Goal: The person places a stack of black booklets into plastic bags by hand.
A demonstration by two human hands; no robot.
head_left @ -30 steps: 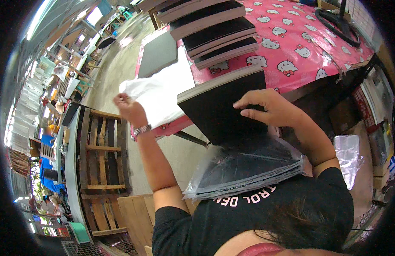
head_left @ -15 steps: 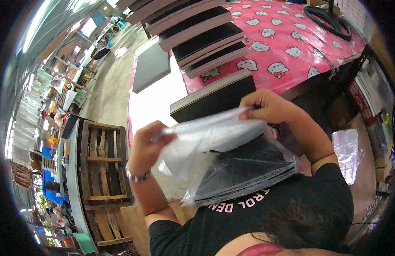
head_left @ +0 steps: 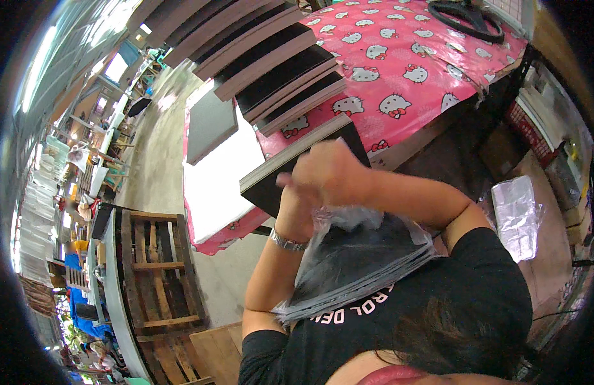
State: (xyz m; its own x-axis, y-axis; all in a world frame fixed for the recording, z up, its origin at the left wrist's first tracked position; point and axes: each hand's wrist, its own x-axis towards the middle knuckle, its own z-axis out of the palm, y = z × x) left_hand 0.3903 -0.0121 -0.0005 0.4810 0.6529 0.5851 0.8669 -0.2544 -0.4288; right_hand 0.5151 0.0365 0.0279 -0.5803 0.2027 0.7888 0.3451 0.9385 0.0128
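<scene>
A clear plastic bag (head_left: 326, 240) with a stack of dark flat sheets or panels (head_left: 367, 250) inside rests against my body. Its upper end is bunched where both hands meet in front of the table edge. My right hand (head_left: 332, 170) is closed over that bunched plastic, lying across my left hand. Beneath it, my left hand (head_left: 300, 208), with a metal watch on the wrist, is closed on the same plastic, its fingers partly hidden. Just beyond my hands a black block-like stack with pale edges (head_left: 265, 183) stands on the table.
A pink cartoon-print cloth (head_left: 431, 80) covers the table. Rows of black stacks with pale edges (head_left: 271, 61) and a grey panel (head_left: 210, 125) lie there. A wooden pallet (head_left: 159, 266) is at left; folded clear plastic (head_left: 515, 215) is at right. A black coiled item (head_left: 467, 25) sits at the far right.
My hands were apart, stretching the bag's mouth wide. They have come together and gathered the plastic into a bunch. The view has shifted slightly.
</scene>
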